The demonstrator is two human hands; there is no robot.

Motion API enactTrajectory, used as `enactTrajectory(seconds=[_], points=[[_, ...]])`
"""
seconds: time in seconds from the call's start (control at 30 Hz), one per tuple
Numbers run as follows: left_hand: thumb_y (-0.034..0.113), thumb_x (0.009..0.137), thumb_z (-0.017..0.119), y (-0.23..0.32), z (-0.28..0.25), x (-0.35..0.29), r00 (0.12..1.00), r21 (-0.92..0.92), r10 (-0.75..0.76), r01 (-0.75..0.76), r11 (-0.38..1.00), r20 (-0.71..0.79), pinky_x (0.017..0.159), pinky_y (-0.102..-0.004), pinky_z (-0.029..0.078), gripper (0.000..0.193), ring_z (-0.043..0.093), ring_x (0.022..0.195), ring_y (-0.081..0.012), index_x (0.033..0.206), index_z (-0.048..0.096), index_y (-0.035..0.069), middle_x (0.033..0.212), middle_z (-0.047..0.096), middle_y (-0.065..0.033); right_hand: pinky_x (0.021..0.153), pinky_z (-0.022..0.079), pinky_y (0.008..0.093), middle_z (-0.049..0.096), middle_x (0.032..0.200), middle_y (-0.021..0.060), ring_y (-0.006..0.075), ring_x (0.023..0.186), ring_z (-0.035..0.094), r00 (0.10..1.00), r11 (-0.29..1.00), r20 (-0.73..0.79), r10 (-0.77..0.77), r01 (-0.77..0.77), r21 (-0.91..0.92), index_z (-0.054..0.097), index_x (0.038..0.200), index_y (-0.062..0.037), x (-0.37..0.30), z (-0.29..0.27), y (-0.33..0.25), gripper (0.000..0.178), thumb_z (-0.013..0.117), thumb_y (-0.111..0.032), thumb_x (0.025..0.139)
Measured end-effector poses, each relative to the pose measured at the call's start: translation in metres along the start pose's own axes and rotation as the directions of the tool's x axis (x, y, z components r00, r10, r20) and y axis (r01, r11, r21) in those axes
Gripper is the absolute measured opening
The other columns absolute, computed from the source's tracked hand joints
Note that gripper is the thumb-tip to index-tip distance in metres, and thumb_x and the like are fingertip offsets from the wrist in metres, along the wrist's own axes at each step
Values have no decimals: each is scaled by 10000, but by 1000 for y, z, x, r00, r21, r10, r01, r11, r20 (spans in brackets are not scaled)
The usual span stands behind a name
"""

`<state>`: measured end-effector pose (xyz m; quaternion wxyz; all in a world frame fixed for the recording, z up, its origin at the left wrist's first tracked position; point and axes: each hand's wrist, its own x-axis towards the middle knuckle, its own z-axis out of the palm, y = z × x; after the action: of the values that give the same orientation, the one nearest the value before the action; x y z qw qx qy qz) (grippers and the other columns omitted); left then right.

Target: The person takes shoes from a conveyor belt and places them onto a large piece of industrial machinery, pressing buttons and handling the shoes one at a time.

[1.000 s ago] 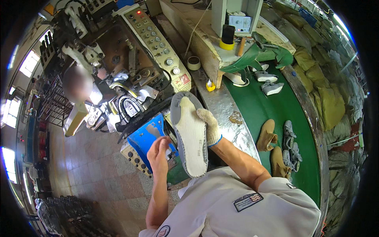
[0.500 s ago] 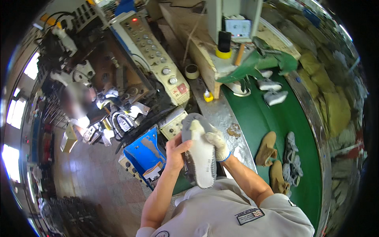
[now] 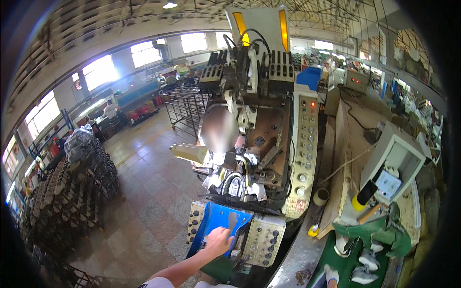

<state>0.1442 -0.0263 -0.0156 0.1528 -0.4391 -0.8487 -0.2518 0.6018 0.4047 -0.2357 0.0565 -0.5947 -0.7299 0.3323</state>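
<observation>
Over the blue tray (image 3: 218, 214) on the front of the machine is my bare left hand (image 3: 219, 241). Its fingers look apart and reach down into the tray; no held thing shows. Small items in the tray are partly hidden by the hand. At the lower edge, over the green belt (image 3: 314, 276), a small part of my right hand (image 3: 331, 275) shows, pale-gloved with a bluish cuff. Its fingers are too small and cut off to read. Near it on the belt lie several grey and white shoes (image 3: 367, 259).
The machine's metal workspace (image 3: 261, 139) rises behind the tray, with a button panel (image 3: 302, 144) on its right. Knob boxes (image 3: 259, 242) flank the tray. At right stand a wooden bench (image 3: 355, 177), a green cloth (image 3: 365, 230) and a yellow bottle (image 3: 314, 230). Shoe racks (image 3: 79, 192) stand left.
The view has swung up and left toward the machine. The shoe held sole-up in both hands has gone from view. My hands have parted, the left moving to the blue tray.
</observation>
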Motion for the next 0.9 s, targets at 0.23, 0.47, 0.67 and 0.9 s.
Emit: enactTrajectory(seconds=[0.23,0.47,0.67,0.9], points=[[290,951,625,-22,-10,-45,993,93,104,-109,990,55,883,-445,463,271,618,874,-307,849,662,42,869,653,-136,1001,467,451,627,1285,236,384,1194,587,981,825,76,181,-109,-555,628,1285,-17,-31,-20,8,536,624,-406,917],[302,945,633,-36,-14,-48,995,35,96,-97,995,32,876,-447,459,280,617,842,-307,829,667,50,825,646,-133,1138,388,460,515,1463,261,402,1383,470,908,749,216,359,-142,-647,554,1429,-75,-126,3,-76,559,576,-316,925],[343,953,609,-42,-2,-46,992,-53,128,-128,990,-3,902,-459,452,340,615,862,-331,835,654,28,849,649,-156,1049,466,396,659,1256,220,330,1201,610,951,932,61,-302,308,-191,584,1385,-28,-158,106,-204,520,623,-347,976],[270,963,584,-53,-6,-60,991,-127,134,-133,983,-3,915,-425,453,247,615,917,-293,909,654,39,907,654,-114,1096,404,439,603,1361,250,385,1278,546,682,681,64,-728,712,171,581,1368,6,-285,168,-391,468,519,-325,1043]])
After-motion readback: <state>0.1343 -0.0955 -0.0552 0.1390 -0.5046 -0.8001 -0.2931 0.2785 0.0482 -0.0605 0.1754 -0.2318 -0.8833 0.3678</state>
